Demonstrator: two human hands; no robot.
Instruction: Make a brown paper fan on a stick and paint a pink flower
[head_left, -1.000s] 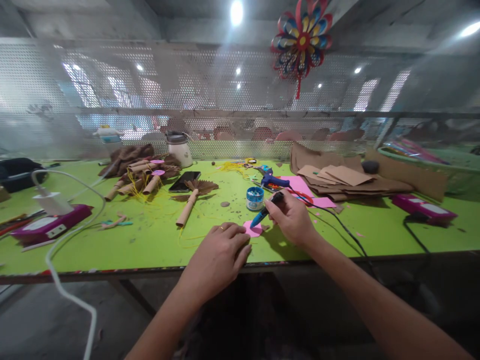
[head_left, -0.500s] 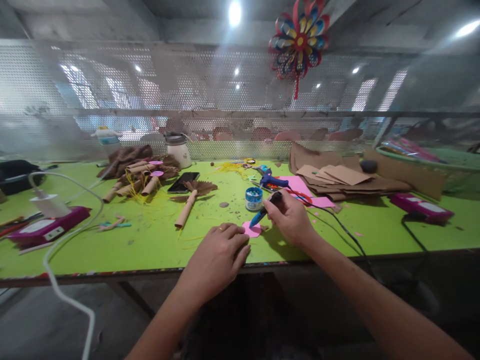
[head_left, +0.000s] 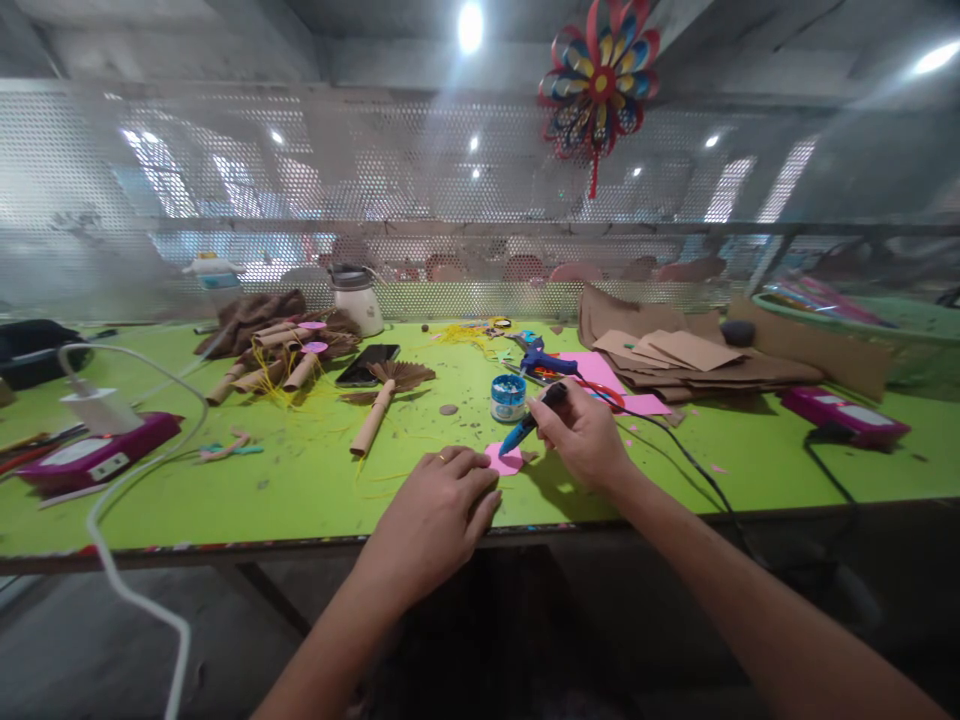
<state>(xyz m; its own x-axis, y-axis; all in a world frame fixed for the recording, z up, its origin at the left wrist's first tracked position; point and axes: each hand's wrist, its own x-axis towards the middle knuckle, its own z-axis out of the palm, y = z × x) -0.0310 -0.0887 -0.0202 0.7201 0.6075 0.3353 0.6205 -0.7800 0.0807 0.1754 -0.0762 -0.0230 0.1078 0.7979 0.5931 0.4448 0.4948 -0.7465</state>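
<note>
A person bends to close work at a green table (head_left: 300,500), both bare hands brought together near its front edge. The right hand (head_left: 579,432) grips a blue marker (head_left: 516,437) between thumb and fingers, its tip slanting down to a small pink paper piece (head_left: 508,461) that lies between the two hands. The left hand (head_left: 444,500) rests palm down with fingers loosely spread, the fingertips at the near-left edge of that paper. Just beyond the marker stands an open blue jar (head_left: 509,400), and behind it, farther from the right hand, lies a blue glue gun (head_left: 549,361). Ahead and to the left of the left hand, a brown paper tube (head_left: 373,420) lies with a pleated brown fan (head_left: 406,374) at its far end, near a dark phone (head_left: 365,364). More rolled tubes (head_left: 301,372) sit in a heap farther left, tangled with yellow strands. Well beyond the right hand, brown paper sheets (head_left: 694,352) are piled; a purple power strip (head_left: 846,418) lies to the right of that hand.
</note>
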